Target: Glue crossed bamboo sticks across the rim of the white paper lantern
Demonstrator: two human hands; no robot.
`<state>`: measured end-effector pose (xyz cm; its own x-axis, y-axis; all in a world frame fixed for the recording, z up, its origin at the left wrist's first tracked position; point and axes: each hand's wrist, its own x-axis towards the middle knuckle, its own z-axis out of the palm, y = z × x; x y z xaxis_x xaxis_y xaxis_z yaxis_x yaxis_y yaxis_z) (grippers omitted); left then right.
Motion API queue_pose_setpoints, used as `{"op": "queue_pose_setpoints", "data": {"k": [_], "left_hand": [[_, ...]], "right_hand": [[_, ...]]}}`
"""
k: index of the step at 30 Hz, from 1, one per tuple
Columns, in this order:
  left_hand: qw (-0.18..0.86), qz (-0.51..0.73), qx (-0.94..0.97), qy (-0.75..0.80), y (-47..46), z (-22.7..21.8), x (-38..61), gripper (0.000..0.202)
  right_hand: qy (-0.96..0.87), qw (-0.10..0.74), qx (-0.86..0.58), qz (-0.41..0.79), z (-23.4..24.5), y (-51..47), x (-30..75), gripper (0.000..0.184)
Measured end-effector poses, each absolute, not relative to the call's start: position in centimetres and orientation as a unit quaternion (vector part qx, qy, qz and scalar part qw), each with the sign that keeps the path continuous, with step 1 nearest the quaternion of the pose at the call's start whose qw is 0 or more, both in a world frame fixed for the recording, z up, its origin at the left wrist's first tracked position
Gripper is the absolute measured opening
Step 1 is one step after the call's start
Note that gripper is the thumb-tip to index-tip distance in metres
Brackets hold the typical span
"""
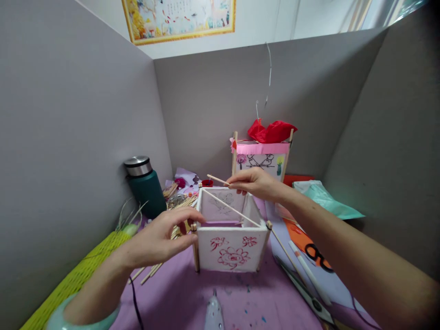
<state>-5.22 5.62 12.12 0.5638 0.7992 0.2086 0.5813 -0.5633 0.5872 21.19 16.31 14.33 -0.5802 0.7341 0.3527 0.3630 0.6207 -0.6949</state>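
A small open paper box lantern with wooden corner posts and red flower drawings stands on the purple table cover. My left hand grips its near-left corner post, fingers closed on the edge. My right hand pinches a thin wooden stick over the lantern's far rim. A second thin stick lies diagonally across the open top.
A green thermos stands at the left by a pile of sticks. Behind is a finished lantern with pink trim and red paper. A glue gun lies in front, scissors and pens at right. Grey partition walls surround.
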Motion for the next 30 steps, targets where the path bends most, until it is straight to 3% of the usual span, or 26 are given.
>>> {"op": "queue_pose_setpoints", "data": {"k": [18, 25, 30], "left_hand": [[0.220, 0.277, 0.850, 0.389, 6.2, 12.0, -4.7, 0.015], [0.262, 0.321, 0.812, 0.410, 5.8, 11.2, -4.7, 0.004], [0.264, 0.371, 0.776, 0.436, 5.8, 10.2, -5.0, 0.021]], "right_hand": [[-0.938, 0.212, -0.240, 0.137, 14.5, 16.2, 20.2, 0.021], [-0.955, 0.181, -0.225, 0.073, 13.9, 16.1, 19.6, 0.022], [-0.959, 0.148, -0.241, 0.030, 14.2, 15.7, 19.5, 0.021]]}}
